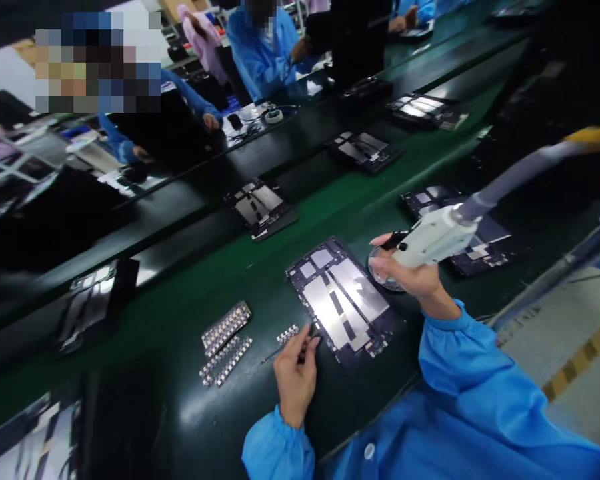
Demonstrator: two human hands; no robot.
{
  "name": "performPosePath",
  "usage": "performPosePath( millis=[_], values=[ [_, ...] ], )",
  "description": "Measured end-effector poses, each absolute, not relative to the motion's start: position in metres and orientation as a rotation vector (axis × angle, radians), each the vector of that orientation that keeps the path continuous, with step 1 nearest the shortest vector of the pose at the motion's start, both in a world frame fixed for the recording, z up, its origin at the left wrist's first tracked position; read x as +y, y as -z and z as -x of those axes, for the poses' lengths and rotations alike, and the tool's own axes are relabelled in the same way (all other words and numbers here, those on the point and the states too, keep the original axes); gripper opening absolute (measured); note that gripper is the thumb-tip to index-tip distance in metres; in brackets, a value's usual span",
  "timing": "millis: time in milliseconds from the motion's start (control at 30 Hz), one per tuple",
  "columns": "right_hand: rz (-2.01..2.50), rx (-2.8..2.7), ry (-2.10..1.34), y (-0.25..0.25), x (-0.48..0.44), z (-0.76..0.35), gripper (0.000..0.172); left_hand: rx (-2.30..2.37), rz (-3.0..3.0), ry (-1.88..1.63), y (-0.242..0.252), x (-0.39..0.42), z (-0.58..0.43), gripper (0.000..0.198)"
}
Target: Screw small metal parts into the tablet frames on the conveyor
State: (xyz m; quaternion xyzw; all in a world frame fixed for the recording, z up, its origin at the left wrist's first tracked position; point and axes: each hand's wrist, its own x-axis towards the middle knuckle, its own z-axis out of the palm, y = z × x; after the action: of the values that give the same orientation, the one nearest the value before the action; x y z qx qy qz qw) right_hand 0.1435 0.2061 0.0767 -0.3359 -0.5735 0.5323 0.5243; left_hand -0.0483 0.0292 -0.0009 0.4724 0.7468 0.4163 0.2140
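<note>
An opened tablet chassis (343,300) with silver shielding plates lies on the dark green belt in front of me. My left hand (296,373) rests on the belt at the chassis's near left corner, fingers pinched on a thin dark tool I cannot name. Beside it lie small strips of parts (225,340). My right hand (410,270) grips a white electric screwdriver (435,237) on a grey hose, held over a round clear dish (383,273) at the chassis's right edge.
More opened tablets (263,207) (365,150) (460,230) lie along the green conveyor (190,293). Other people in blue coats (265,47) work on the far side. A pale floor with a yellow stripe (580,353) lies to the right.
</note>
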Motion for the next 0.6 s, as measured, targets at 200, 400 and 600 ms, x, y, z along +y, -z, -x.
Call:
performPosePath(
  millis=[200, 400, 600],
  values=[
    [0.662, -1.511, -1.558, -0.096, 0.189, -0.065, 0.030, 2.183, -1.015, -1.355, -0.009, 0.020, 0.070, 0.026],
    [0.779, -1.614, -1.527, -0.068, 0.195, -0.028, 0.026, 2.176, -1.034, -1.530, -0.014, 0.003, 0.074, 0.018],
    [0.734, -1.580, -1.508, -0.076, 0.191, -0.025, 0.025, 2.126, -0.919, -1.509, -0.011, 0.004, 0.073, 0.029]
  ],
)
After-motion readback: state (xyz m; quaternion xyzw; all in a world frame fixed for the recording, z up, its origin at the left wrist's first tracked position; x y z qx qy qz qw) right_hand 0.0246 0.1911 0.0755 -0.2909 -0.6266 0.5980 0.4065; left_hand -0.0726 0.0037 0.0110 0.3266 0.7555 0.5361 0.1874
